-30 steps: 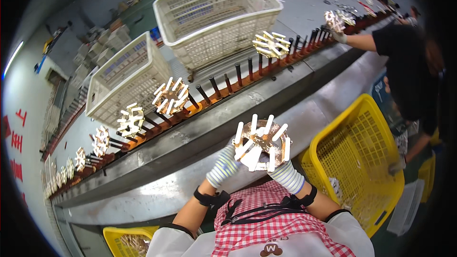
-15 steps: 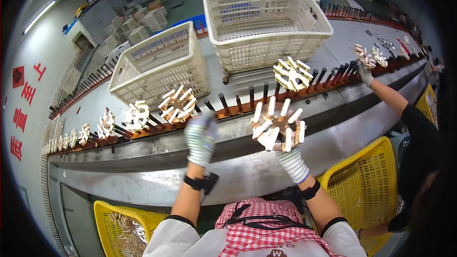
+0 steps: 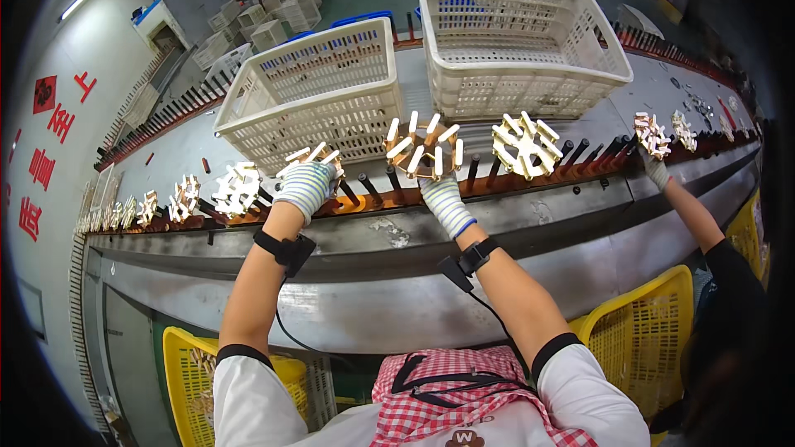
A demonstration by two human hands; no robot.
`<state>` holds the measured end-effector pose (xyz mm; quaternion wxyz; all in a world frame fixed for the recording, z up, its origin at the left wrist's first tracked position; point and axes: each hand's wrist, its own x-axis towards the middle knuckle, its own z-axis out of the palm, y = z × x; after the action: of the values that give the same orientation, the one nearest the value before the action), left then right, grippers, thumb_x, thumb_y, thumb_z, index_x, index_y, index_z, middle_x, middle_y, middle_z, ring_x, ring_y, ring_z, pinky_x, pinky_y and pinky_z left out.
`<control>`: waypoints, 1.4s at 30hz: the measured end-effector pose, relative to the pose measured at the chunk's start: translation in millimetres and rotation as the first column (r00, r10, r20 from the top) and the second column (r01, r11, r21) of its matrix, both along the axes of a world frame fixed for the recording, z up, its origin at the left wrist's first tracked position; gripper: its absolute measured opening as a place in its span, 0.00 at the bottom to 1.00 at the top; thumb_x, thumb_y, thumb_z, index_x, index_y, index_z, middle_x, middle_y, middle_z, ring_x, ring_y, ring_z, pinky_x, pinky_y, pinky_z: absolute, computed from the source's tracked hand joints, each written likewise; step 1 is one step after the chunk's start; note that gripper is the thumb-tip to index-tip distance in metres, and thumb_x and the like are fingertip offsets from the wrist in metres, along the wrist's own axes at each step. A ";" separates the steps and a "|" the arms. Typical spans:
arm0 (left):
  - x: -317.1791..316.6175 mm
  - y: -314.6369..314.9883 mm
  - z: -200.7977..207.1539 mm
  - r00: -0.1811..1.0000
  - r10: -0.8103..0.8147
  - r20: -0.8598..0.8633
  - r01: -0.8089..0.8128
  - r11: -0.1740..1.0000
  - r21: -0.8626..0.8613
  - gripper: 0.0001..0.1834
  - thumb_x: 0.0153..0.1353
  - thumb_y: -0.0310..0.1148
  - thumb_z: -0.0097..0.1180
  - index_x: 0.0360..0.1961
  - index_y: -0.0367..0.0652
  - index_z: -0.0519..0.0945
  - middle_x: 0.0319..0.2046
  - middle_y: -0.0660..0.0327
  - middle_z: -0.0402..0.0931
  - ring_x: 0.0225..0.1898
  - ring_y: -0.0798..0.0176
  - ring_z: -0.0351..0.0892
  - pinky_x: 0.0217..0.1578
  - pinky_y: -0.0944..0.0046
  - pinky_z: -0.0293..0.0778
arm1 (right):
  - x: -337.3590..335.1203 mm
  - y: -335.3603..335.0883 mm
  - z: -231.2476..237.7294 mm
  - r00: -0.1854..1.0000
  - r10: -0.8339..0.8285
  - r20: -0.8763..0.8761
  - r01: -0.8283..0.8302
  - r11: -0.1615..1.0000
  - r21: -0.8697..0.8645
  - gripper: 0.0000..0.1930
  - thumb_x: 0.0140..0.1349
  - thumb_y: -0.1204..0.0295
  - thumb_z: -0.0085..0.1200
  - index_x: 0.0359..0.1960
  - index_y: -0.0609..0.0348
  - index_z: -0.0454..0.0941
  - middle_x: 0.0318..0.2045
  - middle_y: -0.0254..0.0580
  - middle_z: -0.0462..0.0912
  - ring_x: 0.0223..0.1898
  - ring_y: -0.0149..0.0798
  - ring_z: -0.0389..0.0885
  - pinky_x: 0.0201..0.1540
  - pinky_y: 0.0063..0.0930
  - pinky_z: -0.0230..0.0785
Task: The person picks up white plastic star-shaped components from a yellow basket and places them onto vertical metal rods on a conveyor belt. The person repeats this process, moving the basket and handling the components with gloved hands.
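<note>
My right hand, in a striped glove, grips a round copper-coloured rack from below; cream bars stand out all round it. The rack is held up over the row of dark posts, and the bars face me. Further left, my left hand, gloved likewise, is closed over the lower side of a second round rack with cream bars; its fingertips are partly hidden. To the right of my right hand, a paler round rack with the same bars sits at the posts.
Two white plastic crates stand on the metal bench behind the posts. More bar-filled racks line the left side. A co-worker's gloved hand touches a rack at the right. Yellow baskets stand below the bench.
My right hand has carried its rack forward and left, up to the posts. My left hand has moved left onto the second rack. The view has shifted a little.
</note>
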<state>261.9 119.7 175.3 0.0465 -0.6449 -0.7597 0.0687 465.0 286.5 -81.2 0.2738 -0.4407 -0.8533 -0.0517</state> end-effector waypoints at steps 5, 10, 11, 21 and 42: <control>-15.4 -6.0 -9.5 0.779 0.379 0.500 -0.388 0.917 -0.090 0.11 0.61 0.34 0.53 0.41 0.43 0.80 0.33 0.49 0.82 0.35 0.47 0.83 0.38 0.48 0.76 | -12.7 -36.7 21.4 0.988 0.154 0.031 -0.151 0.986 -0.071 0.20 0.66 0.65 0.41 0.59 0.49 0.68 0.60 0.47 0.69 0.62 0.50 0.65 0.64 0.52 0.58; -111.6 -57.8 -39.9 0.935 -0.183 -0.305 0.197 0.980 0.016 0.21 0.51 0.31 0.56 0.50 0.48 0.79 0.61 0.60 0.70 0.67 0.53 0.61 0.64 0.51 0.61 | -99.3 -96.0 60.0 0.971 0.214 -0.103 -0.210 0.977 0.050 0.20 0.67 0.64 0.40 0.59 0.52 0.71 0.57 0.49 0.75 0.59 0.46 0.73 0.60 0.41 0.66; -164.7 -85.4 -53.3 0.941 -0.164 -0.296 0.190 0.980 0.062 0.23 0.51 0.32 0.57 0.51 0.47 0.78 0.62 0.60 0.69 0.67 0.52 0.61 0.65 0.51 0.59 | -133.3 -119.3 77.0 0.942 0.329 -0.071 -0.334 0.941 -0.063 0.19 0.68 0.64 0.40 0.58 0.52 0.72 0.56 0.49 0.76 0.58 0.45 0.73 0.60 0.40 0.67; -17.5 -169.4 -49.9 0.875 -0.246 0.417 -0.162 0.662 0.732 0.06 0.64 0.26 0.52 0.37 0.35 0.80 0.22 0.55 0.77 0.22 0.62 0.77 0.27 0.63 0.72 | -144.5 -177.0 90.2 0.687 0.261 -0.679 -0.576 0.765 -0.289 0.12 0.64 0.74 0.43 0.48 0.63 0.69 0.36 0.54 0.76 0.40 0.50 0.75 0.42 0.43 0.67; 110.2 -22.8 -51.6 0.399 -0.354 0.846 0.804 0.578 -0.137 0.09 0.65 0.27 0.50 0.43 0.36 0.80 0.23 0.61 0.79 0.25 0.71 0.75 0.28 0.69 0.72 | 321.2 -483.3 -28.6 0.553 -0.757 0.348 0.245 -0.251 -0.936 0.23 0.67 0.53 0.43 0.50 0.56 0.78 0.49 0.51 0.79 0.47 0.50 0.79 0.50 0.43 0.71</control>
<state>372.1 96.9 123.8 -0.4257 -0.8287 -0.3630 -0.0157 786.2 -196.8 -109.8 0.0091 -0.8155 -0.2868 0.5026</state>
